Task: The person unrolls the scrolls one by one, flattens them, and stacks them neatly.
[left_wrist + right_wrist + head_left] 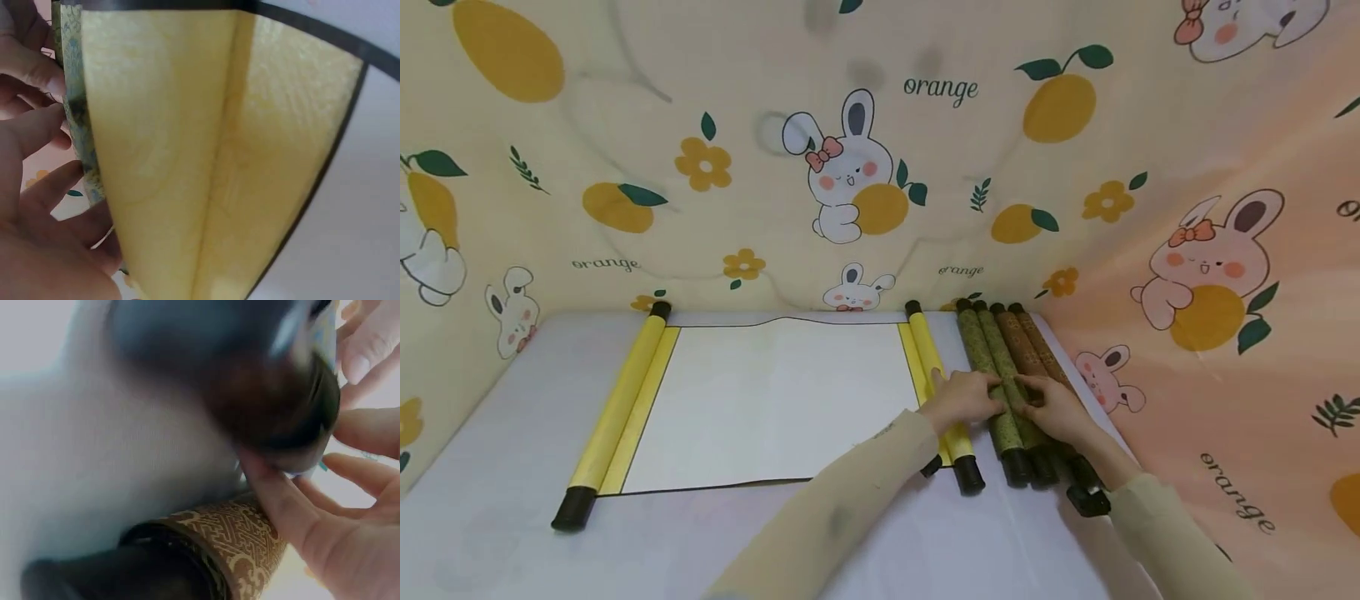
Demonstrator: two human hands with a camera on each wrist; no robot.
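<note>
An unrolled scroll with a white sheet (767, 400) lies flat, its yellow left roller (619, 400) and yellow right roller (925, 333) capped in black. Right of it, two green patterned rolls (976, 342) lie side by side. My left hand (961, 398) reaches across the yellow right roller and holds the nearer green roll with its fingertips. Thumb and fingers of my right hand (1060, 412) grip the green pair from the other side. In the right wrist view, a finger reaches beneath a blurred dark end cap (275, 419), close above a brown patterned roll (231, 540).
Two brown rolls (1037, 342) lie beside the green ones at the table's right edge. A white cloth (700, 550) covers the table. Curtains printed with rabbits and oranges (970, 167) stand behind and at the right.
</note>
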